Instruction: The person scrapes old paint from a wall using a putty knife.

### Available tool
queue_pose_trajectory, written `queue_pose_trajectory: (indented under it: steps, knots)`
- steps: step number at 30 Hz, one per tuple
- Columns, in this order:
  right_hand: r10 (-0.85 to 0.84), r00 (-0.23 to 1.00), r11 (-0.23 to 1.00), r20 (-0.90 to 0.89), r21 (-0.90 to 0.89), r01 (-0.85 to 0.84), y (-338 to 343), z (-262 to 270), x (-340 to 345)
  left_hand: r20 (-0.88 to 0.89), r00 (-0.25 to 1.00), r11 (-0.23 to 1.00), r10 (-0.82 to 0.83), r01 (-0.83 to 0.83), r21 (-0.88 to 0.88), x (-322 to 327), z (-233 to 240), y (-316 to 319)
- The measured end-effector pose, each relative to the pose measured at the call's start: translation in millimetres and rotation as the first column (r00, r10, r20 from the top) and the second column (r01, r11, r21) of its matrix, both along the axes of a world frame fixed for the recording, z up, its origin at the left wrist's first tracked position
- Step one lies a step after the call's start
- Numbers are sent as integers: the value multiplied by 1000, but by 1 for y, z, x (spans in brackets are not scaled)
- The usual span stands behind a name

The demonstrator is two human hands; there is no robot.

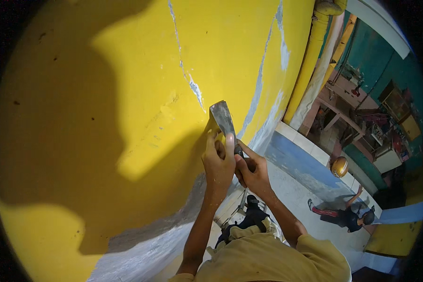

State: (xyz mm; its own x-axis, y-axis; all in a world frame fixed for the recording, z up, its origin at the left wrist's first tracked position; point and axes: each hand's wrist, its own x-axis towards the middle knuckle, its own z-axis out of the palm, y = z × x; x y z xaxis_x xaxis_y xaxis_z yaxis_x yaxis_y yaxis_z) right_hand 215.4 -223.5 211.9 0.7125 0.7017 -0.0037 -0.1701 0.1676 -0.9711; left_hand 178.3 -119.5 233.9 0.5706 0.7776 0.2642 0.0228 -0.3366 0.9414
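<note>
A putty knife [222, 116] with a broad, worn metal blade is held up in front of a yellow painted wall [229, 49]. My right hand [256, 172] grips its dark handle. My left hand [219, 162] pinches the lower blade, the thumb on its face and the fingers partly hidden behind. Just above the blade's edge, a chipped crack [194, 89] runs up the wall. Grey filler streaks [258, 90] mark the paint to the right. Whether the blade touches the wall, I cannot tell.
A ladder [241, 208] shows below, by my feet. Yellow pipes [308, 67] climb the wall's right edge. Beyond a low tiled blue wall [296, 155] are cluttered furnishings; a gold helmet [339, 167] sits on its top. Another person [349, 216] is beside that wall.
</note>
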Motion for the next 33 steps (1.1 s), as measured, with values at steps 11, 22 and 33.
queue_pose_trajectory:
  steps: [11, 22, 33]
  knots:
    - [-82, 941, 986, 328, -111, 124, 0, -10, -1, 147, 986, 994, -84, 74, 75, 37, 8, 23]
    - [-245, 872, 956, 424, -44, 290, 2, 29, -13, 352, 932, 989, -87, 123, -82, 44, 46, 12]
    - [-295, 882, 951, 368, 27, 307, 10, 37, -7, 346, 928, 989, -141, 145, 14, 48, 63, 13]
